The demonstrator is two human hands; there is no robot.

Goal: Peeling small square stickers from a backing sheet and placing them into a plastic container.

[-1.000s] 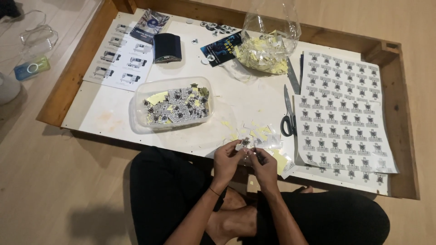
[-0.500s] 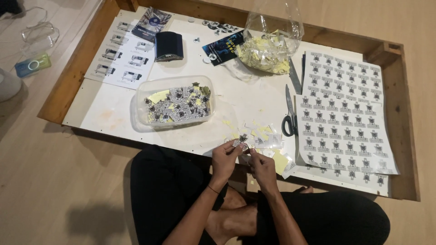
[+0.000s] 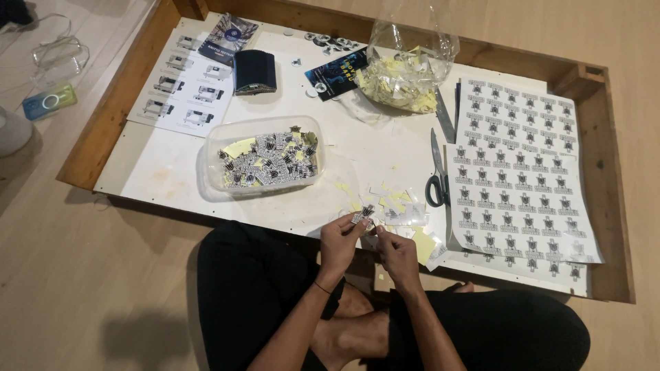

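The clear tub point(image 3: 265, 161) of cut stickers sits left of the work. At the tray's near edge, the left hand point(image 3: 342, 237) pinches a small sticker point(image 3: 364, 214), and the right hand point(image 3: 393, 249) pinches at its underside. Peeled carelessly, the sticker could tear or curl onto itself, or drop among the yellow backing scraps point(image 3: 388, 205) just beyond.

— What has been moved since a second ago?
— The left hand point(image 3: 342, 237) has been lowered slightly and turned, so the small sticker point(image 3: 364, 214) is now pinched at its fingertips.
— And the right hand point(image 3: 397, 249)?
— It has been drawn back a little, just below the sticker.
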